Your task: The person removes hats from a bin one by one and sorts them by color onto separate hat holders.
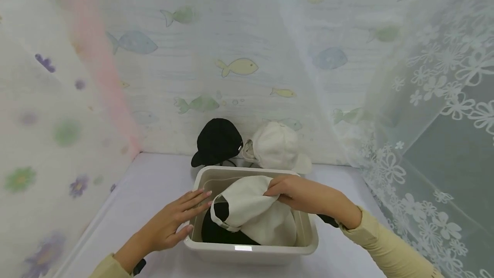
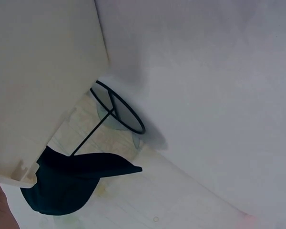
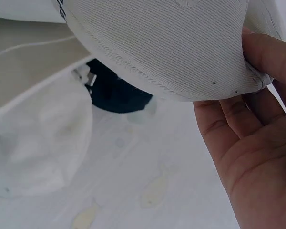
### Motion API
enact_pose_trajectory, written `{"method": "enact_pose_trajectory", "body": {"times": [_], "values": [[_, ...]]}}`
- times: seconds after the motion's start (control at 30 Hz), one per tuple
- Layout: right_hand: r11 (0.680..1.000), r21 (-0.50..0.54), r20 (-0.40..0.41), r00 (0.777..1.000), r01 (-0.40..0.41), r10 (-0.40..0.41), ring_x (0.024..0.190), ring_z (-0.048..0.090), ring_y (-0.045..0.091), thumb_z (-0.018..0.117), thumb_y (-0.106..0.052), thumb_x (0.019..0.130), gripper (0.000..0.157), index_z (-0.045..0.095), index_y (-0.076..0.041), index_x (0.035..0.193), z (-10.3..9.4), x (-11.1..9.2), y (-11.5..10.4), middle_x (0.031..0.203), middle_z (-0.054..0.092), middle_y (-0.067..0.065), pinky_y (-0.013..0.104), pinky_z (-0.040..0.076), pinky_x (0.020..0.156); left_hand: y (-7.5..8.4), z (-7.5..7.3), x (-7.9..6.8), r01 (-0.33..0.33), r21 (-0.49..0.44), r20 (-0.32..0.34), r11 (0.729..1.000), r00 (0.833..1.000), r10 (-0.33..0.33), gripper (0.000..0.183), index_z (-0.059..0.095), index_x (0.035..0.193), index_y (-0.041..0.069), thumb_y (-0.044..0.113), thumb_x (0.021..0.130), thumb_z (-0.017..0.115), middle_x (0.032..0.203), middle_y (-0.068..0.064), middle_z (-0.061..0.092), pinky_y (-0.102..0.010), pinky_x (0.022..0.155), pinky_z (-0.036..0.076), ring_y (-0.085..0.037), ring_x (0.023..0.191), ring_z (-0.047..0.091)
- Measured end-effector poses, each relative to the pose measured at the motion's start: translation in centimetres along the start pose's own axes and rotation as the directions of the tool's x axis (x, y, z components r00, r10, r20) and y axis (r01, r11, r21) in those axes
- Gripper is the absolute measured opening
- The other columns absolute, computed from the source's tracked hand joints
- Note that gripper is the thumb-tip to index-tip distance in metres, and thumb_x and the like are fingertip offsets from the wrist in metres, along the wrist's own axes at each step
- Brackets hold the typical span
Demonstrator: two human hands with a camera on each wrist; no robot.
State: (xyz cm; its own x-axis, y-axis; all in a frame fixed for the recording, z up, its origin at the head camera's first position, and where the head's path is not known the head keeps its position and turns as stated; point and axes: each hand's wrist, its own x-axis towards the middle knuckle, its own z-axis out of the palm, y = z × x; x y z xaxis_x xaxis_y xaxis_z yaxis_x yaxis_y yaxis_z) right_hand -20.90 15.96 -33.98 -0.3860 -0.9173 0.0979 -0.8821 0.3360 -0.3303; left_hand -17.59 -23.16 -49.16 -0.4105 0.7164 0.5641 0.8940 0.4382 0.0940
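Observation:
My right hand [image 1: 302, 192] pinches the upper edge of a white baseball cap [image 1: 251, 203] over a pale plastic bin [image 1: 216, 249]. In the right wrist view, the thumb and fingers grip the edge of this cap's ribbed fabric [image 3: 167, 47]. The cap's strap opening faces left. Below it in the bin lies a black cap [image 1: 221, 235], partly covered by the white one. My left hand [image 1: 175, 218] rests against the bin's left rim with its fingers extended. At the left wrist view's lower edge, only a bit of that hand shows beside the bin wall [image 2: 38, 71].
Behind the bin, a black cap [image 1: 218, 140] and a white cap [image 1: 275, 145] stand side by side. A thin black wire stand [image 2: 128, 112] supports the black one. White cloth [image 1: 154, 179] covers the table. Fish-patterned fabric [image 1: 231, 25] hangs behind, and lace curtain [image 1: 424, 209] borders the right.

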Motion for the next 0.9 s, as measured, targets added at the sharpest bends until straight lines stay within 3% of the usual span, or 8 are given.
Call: {"method": "enact_pose_trajectory", "body": {"times": [0.27, 0.43, 0.7, 0.9], "values": [[1.0, -0.002, -0.041, 0.999, -0.01, 0.01, 0.109, 0.065, 0.009, 0.065, 0.008, 0.094, 0.034, 0.073, -0.012, 0.121, -2.0, -0.4, -0.6, 0.114, 0.07, -0.004, 0.023, 0.055, 0.092, 0.1, -0.2, 0.0, 0.005, -0.018, -0.016, 1.0, 1.0, -0.005, 0.054, 0.046, 0.152, 0.006, 0.027, 0.103, 0.044, 0.157, -0.019, 0.044, -0.032, 0.128, 0.014, -0.039, 0.147, 0.037], [1.0, -0.013, -0.109, 0.994, 0.01, -0.011, 0.106, 0.065, 0.01, 0.066, 0.01, 0.092, 0.037, 0.074, -0.012, 0.12, -3.2, -0.8, -0.7, 0.114, 0.07, -0.003, 0.025, 0.057, 0.089, 0.2, -0.3, 0.1, 0.002, -0.033, -0.029, 0.999, 1.0, -0.003, 0.053, 0.05, 0.149, 0.002, 0.029, 0.105, 0.042, 0.155, -0.021, 0.045, -0.032, 0.128, 0.015, -0.04, 0.146, 0.037], [0.999, -0.047, -0.259, 0.965, 0.028, -0.039, 0.101, 0.067, 0.014, 0.068, 0.017, 0.087, 0.042, 0.074, -0.009, 0.119, -5.4, -1.5, -0.3, 0.112, 0.07, 0.0, 0.028, 0.058, 0.081, 0.5, -0.2, 0.1, 0.032, -0.034, -0.01, 0.999, 0.999, -0.032, 0.054, 0.046, 0.153, 0.006, 0.031, 0.104, 0.042, 0.16, -0.016, 0.041, -0.03, 0.128, 0.013, -0.036, 0.149, 0.034], [0.997, -0.078, -0.319, 0.946, 0.029, -0.053, 0.099, 0.067, 0.014, 0.067, 0.021, 0.084, 0.044, 0.074, -0.009, 0.116, -7.3, -1.7, 0.2, 0.111, 0.07, -0.001, 0.027, 0.059, 0.079, 0.5, -0.1, 0.1, 0.034, -0.02, -0.011, 0.999, 0.999, -0.034, 0.054, 0.046, 0.152, 0.006, 0.033, 0.105, 0.04, 0.161, -0.015, 0.04, -0.031, 0.128, 0.012, -0.036, 0.149, 0.034]]}}
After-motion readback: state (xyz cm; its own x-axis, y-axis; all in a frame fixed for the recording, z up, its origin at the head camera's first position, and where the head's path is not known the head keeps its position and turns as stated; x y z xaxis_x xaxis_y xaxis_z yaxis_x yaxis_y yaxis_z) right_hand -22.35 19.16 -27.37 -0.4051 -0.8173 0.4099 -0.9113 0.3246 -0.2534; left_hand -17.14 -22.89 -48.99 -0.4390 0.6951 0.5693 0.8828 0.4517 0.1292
